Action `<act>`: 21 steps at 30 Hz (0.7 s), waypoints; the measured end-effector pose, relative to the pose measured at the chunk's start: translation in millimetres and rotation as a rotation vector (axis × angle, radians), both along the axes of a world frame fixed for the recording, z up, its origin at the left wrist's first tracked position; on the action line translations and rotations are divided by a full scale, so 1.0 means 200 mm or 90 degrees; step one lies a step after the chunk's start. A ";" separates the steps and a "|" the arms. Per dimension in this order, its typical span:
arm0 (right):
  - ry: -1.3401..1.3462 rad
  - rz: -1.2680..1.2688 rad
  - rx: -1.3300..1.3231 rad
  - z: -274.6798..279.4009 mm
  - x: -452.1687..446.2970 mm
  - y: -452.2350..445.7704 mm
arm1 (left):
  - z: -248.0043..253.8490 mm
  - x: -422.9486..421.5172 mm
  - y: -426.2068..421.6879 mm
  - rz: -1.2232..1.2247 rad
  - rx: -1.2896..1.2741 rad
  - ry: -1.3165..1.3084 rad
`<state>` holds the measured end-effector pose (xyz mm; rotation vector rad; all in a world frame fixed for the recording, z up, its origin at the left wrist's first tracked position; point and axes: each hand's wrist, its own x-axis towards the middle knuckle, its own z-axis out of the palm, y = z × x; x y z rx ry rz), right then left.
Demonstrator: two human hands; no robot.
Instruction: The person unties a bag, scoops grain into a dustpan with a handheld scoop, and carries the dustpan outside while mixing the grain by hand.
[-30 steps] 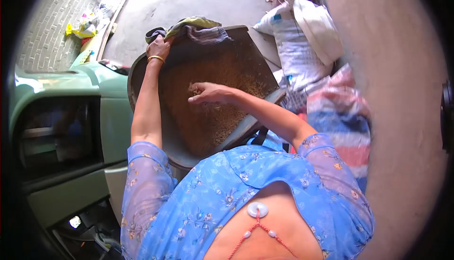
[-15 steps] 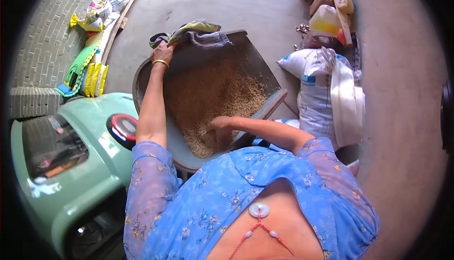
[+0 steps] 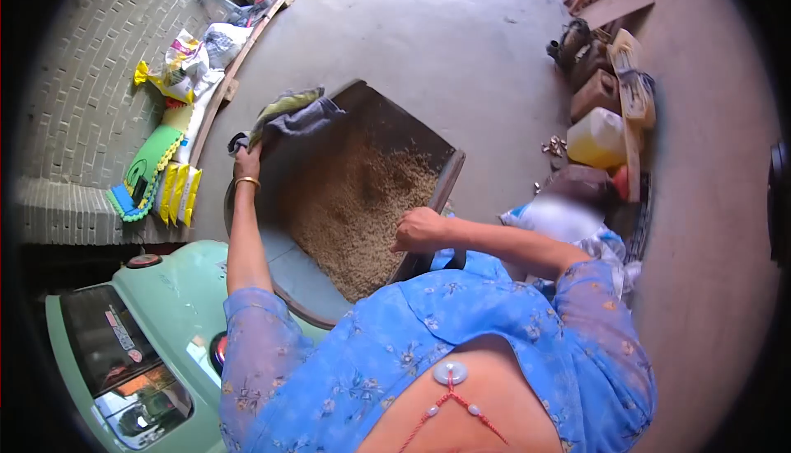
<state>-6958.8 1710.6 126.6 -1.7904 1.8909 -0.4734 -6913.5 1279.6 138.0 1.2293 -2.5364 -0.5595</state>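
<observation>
A grey, deep bin (image 3: 309,276) tilts in front of me, with tan, grain-like bits (image 3: 362,214) heaped inside. My left hand (image 3: 246,162) is closed at its far left rim, on a bunched grey and yellow-green cloth (image 3: 292,115) that lies along the edge. Over the right side of the heap, near the bin's right wall, my right hand (image 3: 418,230) is curled closed. Its fingers point down and inward, and whatever they may hold is hidden.
A green, car-shaped vehicle (image 3: 177,288) stands close on the left. Bags and yellow packs (image 3: 180,193) line the brick wall. On the right are a white sack (image 3: 560,215), a yellow-liquid jug (image 3: 595,138) and brown canisters (image 3: 595,96).
My right hand has come up out of the grain-like bits and moved right. The view has shifted, and the bin appears turned, with my left hand still at its rim.
</observation>
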 end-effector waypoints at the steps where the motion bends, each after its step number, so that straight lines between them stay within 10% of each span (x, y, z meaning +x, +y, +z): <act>1: 0.019 0.025 -0.075 0.02 -0.05 -0.07 | 0.04 0.05 -0.11 -0.026 0.040 0.011; 9: 0.092 0.177 -0.271 0.38 -1.06 -0.43 | -0.08 -0.41 -0.78 0.071 0.047 -0.038; 18: 0.050 0.015 -0.248 0.18 -2.42 -0.69 | -0.31 -2.29 -1.16 -0.069 0.104 -0.092; 21: -0.017 -0.032 -0.223 0.28 -2.79 -0.75 | 0.03 -2.93 -0.94 -0.116 0.117 -0.053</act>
